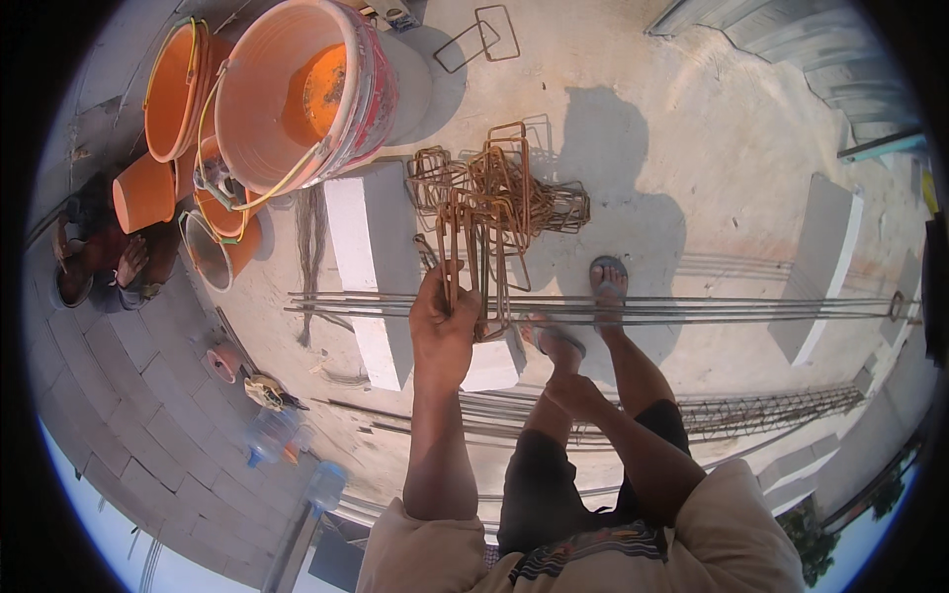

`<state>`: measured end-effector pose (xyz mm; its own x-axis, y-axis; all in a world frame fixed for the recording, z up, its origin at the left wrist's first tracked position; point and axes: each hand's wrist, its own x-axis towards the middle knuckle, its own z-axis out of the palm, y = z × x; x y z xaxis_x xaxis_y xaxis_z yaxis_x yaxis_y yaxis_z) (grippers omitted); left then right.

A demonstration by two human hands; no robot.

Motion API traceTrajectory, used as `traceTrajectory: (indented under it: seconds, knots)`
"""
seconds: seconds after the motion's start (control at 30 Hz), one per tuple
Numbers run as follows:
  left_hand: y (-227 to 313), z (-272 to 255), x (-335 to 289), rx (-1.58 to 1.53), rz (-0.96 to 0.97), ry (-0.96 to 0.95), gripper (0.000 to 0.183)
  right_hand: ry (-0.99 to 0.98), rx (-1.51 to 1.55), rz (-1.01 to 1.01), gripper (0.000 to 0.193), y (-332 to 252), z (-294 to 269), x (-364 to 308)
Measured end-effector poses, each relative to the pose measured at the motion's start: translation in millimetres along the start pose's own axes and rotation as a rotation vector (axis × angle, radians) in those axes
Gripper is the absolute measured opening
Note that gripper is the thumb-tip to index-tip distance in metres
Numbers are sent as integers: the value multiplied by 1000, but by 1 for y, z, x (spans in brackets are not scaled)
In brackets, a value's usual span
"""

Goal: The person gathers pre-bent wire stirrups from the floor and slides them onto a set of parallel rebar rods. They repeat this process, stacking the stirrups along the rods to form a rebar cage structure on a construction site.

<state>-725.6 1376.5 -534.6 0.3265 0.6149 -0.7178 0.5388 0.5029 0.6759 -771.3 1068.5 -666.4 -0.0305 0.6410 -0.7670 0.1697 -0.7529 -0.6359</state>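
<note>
My left hand (444, 331) is closed around several rusty rectangular rebar stirrups (481, 232), holding them upright over long steel bars (712, 311). These bars run across from left to right, resting on pale blocks (371, 272). Just beyond the held bunch lies a tangled heap of more rusty stirrups (539, 203) on the concrete floor. My right hand (573, 397) hangs low by my leg, apart from the bars; its fingers are too unclear to read. My feet in flip-flops (609, 275) stand close to the bars.
Orange buckets (176, 94) and a large pail (282, 99) stand at the far left. Another person's hand (132, 260) shows by a grey block wall (148, 395). Two loose stirrups (479, 40) lie at the back. A lattice of bars (732, 413) stretches along the near right.
</note>
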Motion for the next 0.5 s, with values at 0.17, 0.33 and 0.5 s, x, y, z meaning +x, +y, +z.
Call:
traceTrajectory:
  seconds: [0.17, 0.33, 0.5]
  knots:
    - [45, -29, -77, 13, 75, 1, 38, 343, 290, 185, 38, -45, -113, -29]
    - [64, -42, -124, -72, 63, -34, 42, 596, 75, -73, 64, -126, -226, -34]
    - [51, -52, -117, -45, 101, -16, 44, 436, -143, 102, 65, -64, -228, 26]
